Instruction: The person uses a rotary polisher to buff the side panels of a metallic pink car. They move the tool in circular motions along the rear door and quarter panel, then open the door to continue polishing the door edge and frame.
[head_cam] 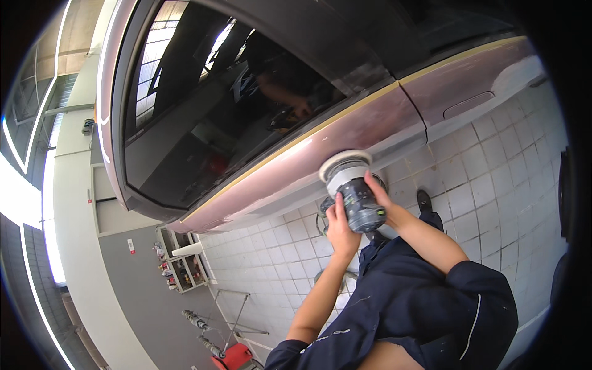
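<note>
A black and grey electric polisher or sander (358,203) with a round, pale pad (344,162) is held in both hands. My left hand (343,233) wraps its left side, thumb and fingers on the dark housing. From the other side, my right hand (381,199) grips near the grey collar. The pad faces the pinkish car door panel (296,162) and appears to lie against its lower part; the contact line is hidden by the tool. Yellow masking tape (323,122) runs between that panel and the dark side window (222,111). Dull grey patches show along the panel's lower side.
Pale tiles cover the floor (485,162), where my shoe (424,201) stands. A shelf unit (185,266) with bottles and cans is by the grey wall. A metal frame stand (238,314) and a red object (233,356) are at lower left. A flush door handle (468,105) sits farther right.
</note>
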Demonstrator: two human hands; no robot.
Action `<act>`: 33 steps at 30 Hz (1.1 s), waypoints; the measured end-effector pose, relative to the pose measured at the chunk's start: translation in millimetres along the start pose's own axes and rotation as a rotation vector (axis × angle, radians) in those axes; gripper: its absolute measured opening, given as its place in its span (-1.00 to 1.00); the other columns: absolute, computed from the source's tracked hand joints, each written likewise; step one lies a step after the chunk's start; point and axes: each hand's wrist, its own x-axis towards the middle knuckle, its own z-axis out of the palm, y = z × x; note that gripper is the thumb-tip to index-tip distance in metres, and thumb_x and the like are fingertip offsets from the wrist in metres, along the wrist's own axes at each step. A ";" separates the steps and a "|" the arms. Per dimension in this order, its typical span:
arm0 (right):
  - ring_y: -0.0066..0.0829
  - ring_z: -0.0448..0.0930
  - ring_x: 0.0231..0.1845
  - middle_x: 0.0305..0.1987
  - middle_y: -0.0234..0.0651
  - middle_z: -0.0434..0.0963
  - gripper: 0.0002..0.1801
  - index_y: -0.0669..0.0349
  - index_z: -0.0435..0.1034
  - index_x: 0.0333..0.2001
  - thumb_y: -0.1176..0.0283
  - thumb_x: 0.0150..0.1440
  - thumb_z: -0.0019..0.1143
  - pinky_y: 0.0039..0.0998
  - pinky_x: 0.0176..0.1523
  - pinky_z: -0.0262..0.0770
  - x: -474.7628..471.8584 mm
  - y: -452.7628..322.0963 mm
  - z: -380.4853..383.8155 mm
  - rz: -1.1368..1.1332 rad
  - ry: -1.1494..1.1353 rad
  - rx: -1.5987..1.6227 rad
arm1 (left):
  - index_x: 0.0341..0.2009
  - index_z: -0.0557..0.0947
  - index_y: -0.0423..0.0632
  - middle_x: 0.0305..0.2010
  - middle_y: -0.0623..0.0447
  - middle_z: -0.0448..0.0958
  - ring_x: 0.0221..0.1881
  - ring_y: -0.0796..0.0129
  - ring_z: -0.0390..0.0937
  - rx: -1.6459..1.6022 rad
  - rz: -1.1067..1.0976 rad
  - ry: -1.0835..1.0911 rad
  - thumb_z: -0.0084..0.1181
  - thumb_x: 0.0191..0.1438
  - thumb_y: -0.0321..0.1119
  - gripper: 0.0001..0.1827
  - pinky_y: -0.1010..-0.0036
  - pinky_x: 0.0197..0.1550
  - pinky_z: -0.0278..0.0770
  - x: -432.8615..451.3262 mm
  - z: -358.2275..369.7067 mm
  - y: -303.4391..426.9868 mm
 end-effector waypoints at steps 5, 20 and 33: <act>-0.38 0.75 -0.11 -0.04 -0.19 0.71 -0.16 0.29 0.49 0.14 -0.36 0.34 -0.11 -0.31 0.06 0.71 56.5 81.2 16.5 0.048 -0.017 -0.037 | 0.54 0.19 -0.02 0.17 -0.29 0.43 0.11 -0.33 0.51 -0.108 -0.046 0.061 0.42 -0.07 -0.48 0.07 0.02 0.07 0.55 -17.5 -33.9 -95.6; -0.34 0.75 -0.06 0.00 -0.16 0.71 -0.22 0.31 0.49 0.14 -0.28 0.35 -0.01 -0.29 0.11 0.69 68.9 98.5 15.0 -0.079 0.066 -0.064 | 0.56 0.05 -0.17 0.28 -0.37 0.42 0.25 -0.27 0.48 -0.222 0.185 -0.016 0.45 -0.08 -0.53 0.16 0.09 0.24 0.49 -6.7 -33.3 -131.9; -0.32 0.75 -0.01 0.04 -0.17 0.70 -0.29 0.30 0.50 0.14 -0.19 0.37 0.02 -0.27 0.10 0.73 -63.3 -61.8 -2.6 -0.333 0.275 -0.052 | 0.57 0.09 -0.01 0.17 -0.35 0.39 -0.32 -0.22 0.66 -0.130 0.282 -0.253 0.32 -0.10 -0.52 0.12 0.08 -0.34 0.68 28.5 49.4 49.5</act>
